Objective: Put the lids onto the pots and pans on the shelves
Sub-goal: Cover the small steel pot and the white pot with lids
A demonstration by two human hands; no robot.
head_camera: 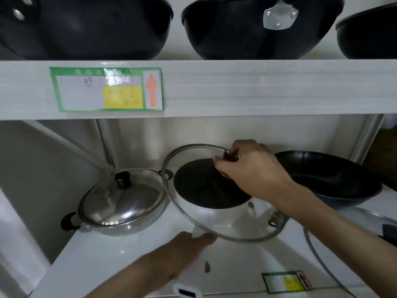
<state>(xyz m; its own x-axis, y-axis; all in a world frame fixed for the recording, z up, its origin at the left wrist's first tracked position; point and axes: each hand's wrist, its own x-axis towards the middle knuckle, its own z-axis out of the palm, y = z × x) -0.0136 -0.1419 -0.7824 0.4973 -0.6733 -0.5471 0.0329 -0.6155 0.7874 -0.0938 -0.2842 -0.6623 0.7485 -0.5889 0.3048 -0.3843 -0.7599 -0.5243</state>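
A white pan with a dark inside (214, 214) sits in the middle of the lower shelf. Its long white handle points toward me, and my left hand (184, 248) grips that handle. A glass lid with a metal rim (169, 203) hangs tilted over the pan. My right hand (247, 166) holds the lid by its knob, which my fingers mostly hide. To the left stands a steel pot (103, 227) with its steel lid (122, 203) on it. At the right lies an open black frying pan (335, 179).
Another glass lid (320, 261) lies at the right front edge of the shelf. The upper shelf (257, 87) carries three black woks, one being (247, 29), close above. Green price labels, such as (105, 89), are stuck on both shelf fronts. A slanted support bar (103, 145) runs behind the steel pot.
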